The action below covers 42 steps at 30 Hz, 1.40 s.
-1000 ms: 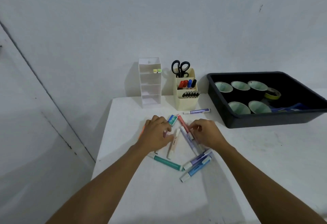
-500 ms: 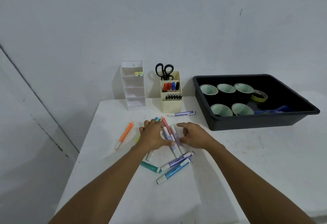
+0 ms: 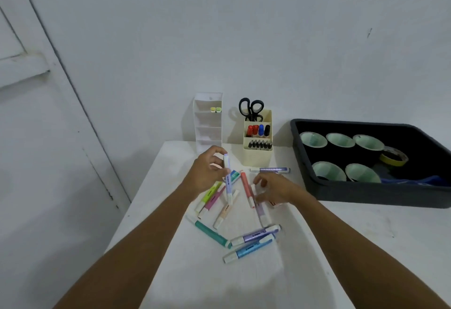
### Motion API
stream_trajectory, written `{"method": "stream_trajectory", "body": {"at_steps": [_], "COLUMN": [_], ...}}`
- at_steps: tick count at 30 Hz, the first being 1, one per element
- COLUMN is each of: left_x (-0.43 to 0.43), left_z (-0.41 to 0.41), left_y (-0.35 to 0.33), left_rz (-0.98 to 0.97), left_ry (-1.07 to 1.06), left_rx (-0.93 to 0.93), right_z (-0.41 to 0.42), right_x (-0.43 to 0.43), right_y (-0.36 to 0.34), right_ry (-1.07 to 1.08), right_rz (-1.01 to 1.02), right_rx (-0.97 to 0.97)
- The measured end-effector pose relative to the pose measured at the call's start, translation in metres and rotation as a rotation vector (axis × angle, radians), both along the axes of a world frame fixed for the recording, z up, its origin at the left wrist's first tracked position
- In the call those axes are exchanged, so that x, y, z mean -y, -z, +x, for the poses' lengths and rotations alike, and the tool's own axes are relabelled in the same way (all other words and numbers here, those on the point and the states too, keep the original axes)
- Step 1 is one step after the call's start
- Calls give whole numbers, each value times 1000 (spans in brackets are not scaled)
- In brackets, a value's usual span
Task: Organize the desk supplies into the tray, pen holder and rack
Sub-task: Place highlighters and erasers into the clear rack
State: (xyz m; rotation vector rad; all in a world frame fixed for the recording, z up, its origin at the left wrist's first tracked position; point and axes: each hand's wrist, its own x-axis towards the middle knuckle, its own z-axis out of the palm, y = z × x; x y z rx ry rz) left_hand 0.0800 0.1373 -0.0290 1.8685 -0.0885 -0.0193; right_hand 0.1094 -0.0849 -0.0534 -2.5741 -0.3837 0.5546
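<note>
My left hand (image 3: 207, 171) pinches a pale lilac highlighter (image 3: 228, 181), lifted upright above the pile. My right hand (image 3: 273, 190) hovers with loosely curled fingers beside a red highlighter (image 3: 245, 186) on the white table (image 3: 317, 247). Several pastel highlighters lie scattered: green (image 3: 207, 195), pink (image 3: 212, 201), peach (image 3: 225, 211), teal (image 3: 211, 232), purple (image 3: 255, 234), blue (image 3: 249, 250). A purple pen (image 3: 271, 170) lies near the cream pen holder (image 3: 257, 155). The white rack (image 3: 208, 123) holds two small highlighters (image 3: 216, 109) on its top shelf. The black tray (image 3: 366, 194) sits at right.
The pen holder contains black scissors (image 3: 251, 110) and several markers. Inside the tray are several tape rolls (image 3: 340, 140), a yellow tape roll (image 3: 394, 158) and a blue object (image 3: 415, 180). An eraser (image 3: 233, 176) lies under the lifted highlighter. The table's left edge is close to my left arm.
My left hand picked the lilac highlighter out of the pile and raised it. My right hand drew back to the right, off the pile. The camera view shifted.
</note>
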Motion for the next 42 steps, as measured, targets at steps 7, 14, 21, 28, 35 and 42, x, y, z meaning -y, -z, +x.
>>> {"method": "stream_trajectory", "body": {"at_steps": [7,14,21,28,35,42], "left_x": [-36,-79,-97,-98,-92,-79], "left_z": [14,38,59,74,96,105], "left_y": [-10,-45,-92,-90,-74,-61], "left_rz": [-29,-13,39,234,488,662], "left_ry": [23,-107,-237,-270,-215,-194], "left_rx": [75,271,627,788,709,564], "right_z": [5,19,40,74,87,93], "right_x": [-16,-83,-137,-141,-145,-137], "right_y": [-15,-96,-150,-106,-85,-64], "right_ry": [107,127,110,53,77,105], "right_rz": [214,621,666,330,149,287], "right_rx": [122,532,1046,972,1006,1002]}}
